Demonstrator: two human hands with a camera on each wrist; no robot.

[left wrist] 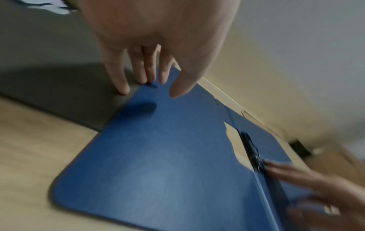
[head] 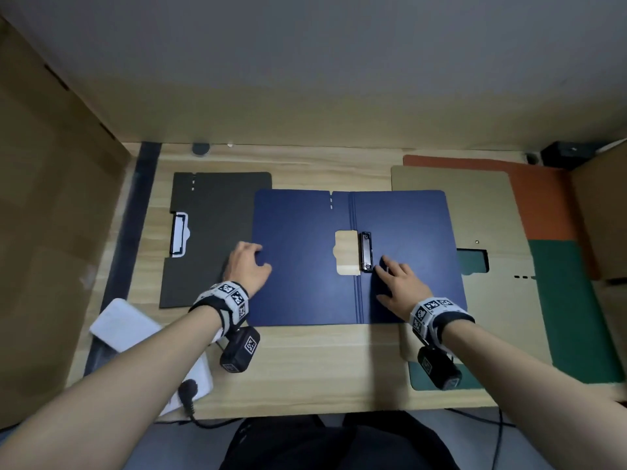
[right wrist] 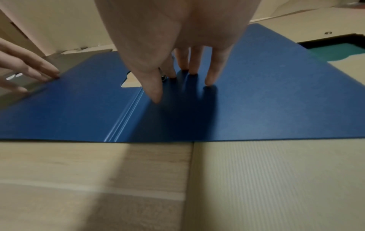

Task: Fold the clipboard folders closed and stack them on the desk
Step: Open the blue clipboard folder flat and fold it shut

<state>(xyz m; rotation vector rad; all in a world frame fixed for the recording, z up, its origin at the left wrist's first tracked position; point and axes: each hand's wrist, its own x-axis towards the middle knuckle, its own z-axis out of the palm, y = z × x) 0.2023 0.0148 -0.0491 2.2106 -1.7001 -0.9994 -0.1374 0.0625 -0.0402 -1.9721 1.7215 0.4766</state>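
Note:
A blue clipboard folder (head: 305, 266) lies open and flat in the middle of the wooden desk (head: 305, 361), its black clip (head: 365, 251) beside the spine. My left hand (head: 249, 266) is at the cover's left edge. Its fingertips (left wrist: 146, 82) touch that edge, and the thumb hovers above the cover. My right hand (head: 397, 279) rests flat on the right half, just right of the clip, fingers (right wrist: 210, 81) straight. A closed dark grey folder (head: 210, 239) lies to the left, partly under the blue one. Beige (head: 475, 212), orange (head: 543, 198) and green (head: 576, 317) folders lie overlapped at the right.
A white power strip (head: 135, 330) with a black plug (head: 188, 390) sits at the front left. Cardboard walls stand at the left (head: 51, 232) and right (head: 600, 205). A black strip (head: 135, 225) runs along the desk's left side. A small black device (head: 563, 152) sits in the back right corner.

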